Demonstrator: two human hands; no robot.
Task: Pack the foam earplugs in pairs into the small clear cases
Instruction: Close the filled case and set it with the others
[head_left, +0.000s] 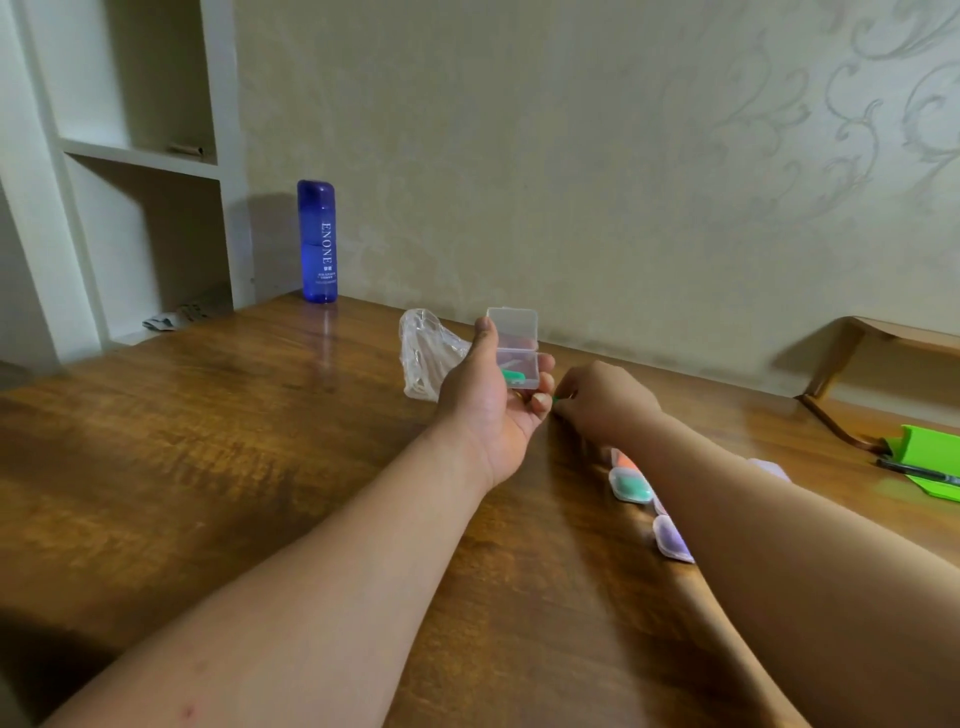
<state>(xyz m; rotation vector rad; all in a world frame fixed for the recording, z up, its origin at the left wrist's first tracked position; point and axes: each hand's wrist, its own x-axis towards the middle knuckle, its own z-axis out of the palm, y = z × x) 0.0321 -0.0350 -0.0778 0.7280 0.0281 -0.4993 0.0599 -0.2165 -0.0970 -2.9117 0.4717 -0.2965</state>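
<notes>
Head view: left hand (493, 395) holds open clear case (514, 353), green earplug (514, 375) inside

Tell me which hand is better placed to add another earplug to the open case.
Right. The left hand grips the open case, which holds one green earplug. The right hand is beside it and seems to pinch a green piece at its fingertips.

A: Identify the item at 11 o'clock on the wooden table (208, 415).
B: Blue bottle (317, 241), upright against the wall, marked ENONE.
A: At 12 o'clock?
B: Crumpled clear plastic bag (423, 353), lying on the table.
A: At 3 o'clock?
B: Green object (930, 444) with a black pen (914, 472) lying across it.
A: At 10 o'clock?
B: White shelf unit (140, 156), with folded paper (182, 314) on its lowest level.
</notes>
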